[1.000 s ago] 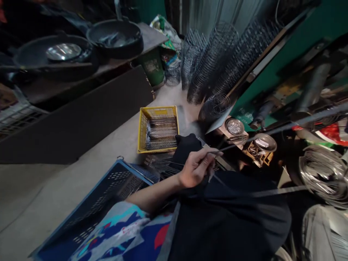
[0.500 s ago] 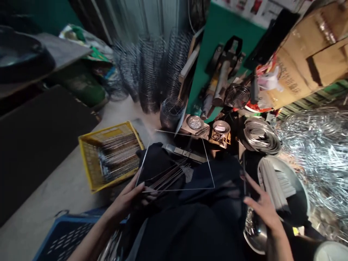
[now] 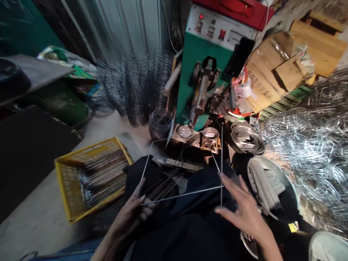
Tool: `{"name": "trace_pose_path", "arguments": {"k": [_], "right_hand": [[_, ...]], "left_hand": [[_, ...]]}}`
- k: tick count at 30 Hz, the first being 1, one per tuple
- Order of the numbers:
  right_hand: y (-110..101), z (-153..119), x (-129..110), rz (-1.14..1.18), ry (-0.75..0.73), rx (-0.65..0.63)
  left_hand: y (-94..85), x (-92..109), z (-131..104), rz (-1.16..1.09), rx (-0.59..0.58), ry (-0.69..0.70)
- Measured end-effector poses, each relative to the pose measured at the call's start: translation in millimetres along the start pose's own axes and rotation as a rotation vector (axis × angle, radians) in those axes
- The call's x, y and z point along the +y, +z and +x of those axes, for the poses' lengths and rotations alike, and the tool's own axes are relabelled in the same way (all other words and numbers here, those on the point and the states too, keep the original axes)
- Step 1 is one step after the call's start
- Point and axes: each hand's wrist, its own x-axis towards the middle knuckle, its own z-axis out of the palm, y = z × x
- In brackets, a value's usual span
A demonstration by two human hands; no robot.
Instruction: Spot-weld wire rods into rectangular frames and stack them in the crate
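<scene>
My left hand (image 3: 130,210) is closed on the near left corner of a thin four-sided wire frame (image 3: 185,194), which hangs tilted over my lap. A straight thin metal rod (image 3: 222,152) stands nearly upright in the picture between the fingers and thumb of my right hand (image 3: 241,206). That rod crosses the frame's near right corner; whether the two touch I cannot tell. Below the frame, several thin rods (image 3: 165,186) lie at my dark-clothed lap.
A green machine (image 3: 187,72) with a thick metal arm (image 3: 201,96) stands ahead. Left is a yellow crate (image 3: 63,185) of wire pieces. To the right are a basin (image 3: 292,192) holding pale strips (image 3: 265,185), a coil of metal strip (image 3: 246,139) and piled shiny wirework (image 3: 304,145).
My right hand has brought the rod leftward from beside my leg to the frame's right corner. The frame has tilted in my left hand, and the view has shifted, showing more of the machine.
</scene>
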Motion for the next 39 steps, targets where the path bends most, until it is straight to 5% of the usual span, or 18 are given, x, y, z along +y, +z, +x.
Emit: {"name": "trace_pose_path", "arguments": {"k": [4, 10, 13, 21, 39], "right_hand": [[-14.9, -5.3, -1.5, -0.113, 0.010, 0.097], [-15.1, -7.9, -11.1, -0.191, 0.021, 0.079], [-5.0, -3.8, -14.8, -0.210, 0.038, 0.071], [38.2, 27.2, -15.8, -0.013, -0.009, -0.188], [57.8, 28.5, -17.7, 0.060, 0.104, -0.233]], "left_hand": [[9.0, 0.5, 6.7, -0.009, -0.022, -0.001], [26.2, 1.1, 16.2, 0.049, -0.061, -0.006], [36.5, 4.1, 16.5, 0.101, -0.068, 0.053], [57.1, 12.1, -5.3, 0.128, -0.042, 0.044], [55.7, 6.9, -11.2, 0.125, -0.063, 0.020]]}}
